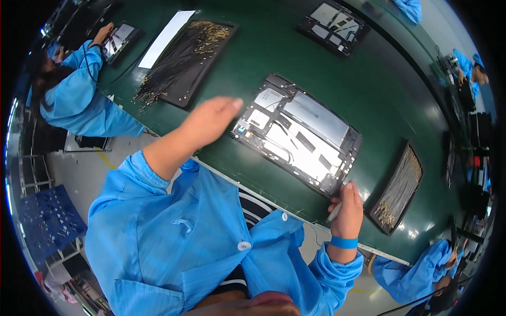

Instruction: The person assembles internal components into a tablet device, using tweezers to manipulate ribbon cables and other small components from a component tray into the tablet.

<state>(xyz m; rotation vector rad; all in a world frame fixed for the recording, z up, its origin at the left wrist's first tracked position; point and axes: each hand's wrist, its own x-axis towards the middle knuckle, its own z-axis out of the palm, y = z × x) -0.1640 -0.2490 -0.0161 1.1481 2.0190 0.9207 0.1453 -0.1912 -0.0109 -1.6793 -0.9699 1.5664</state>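
Observation:
An opened tablet-like device [308,138] lies at a slant on the green table in front of me, its battery, boards and cables bare. My left hand [213,120] is just beside its left end. The fingers of that hand are curled and pressed together; what they may hold is hidden. At the device's near right corner is my right hand [348,210], a blue band on its wrist. Its fingers are closed around a slim pale tool [333,212], whose kind I cannot make out. The fingertips are close to the device's corner.
A dark tray [182,95] of black cables with gold ends stands at the left, beside a white strip [167,39]. Another tray [387,229] of grey cables is at the right. A second opened device [334,27] lies at the back. Co-workers in blue sit at both sides.

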